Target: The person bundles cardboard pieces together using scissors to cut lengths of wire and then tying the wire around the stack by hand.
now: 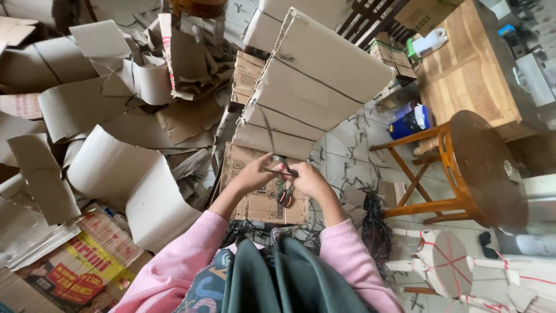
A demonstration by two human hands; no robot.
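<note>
left hand (255, 174) and right hand (307, 179) meet fingertip to fingertip, both pinching a dark string (270, 138) running up over the tied stack of flattened cardboard (313, 81) just beyond them, scissors (285, 196) dangling beneath

A single head-worn camera looks steeply down, close over the hands (284, 177) and cardboard-strewn floor (347, 150).

Lay flat at lower left: a yellow-and-red printed carton (75, 269). Stood upper right: white jug (428, 42). Beneath: blue container (410, 120).
</note>
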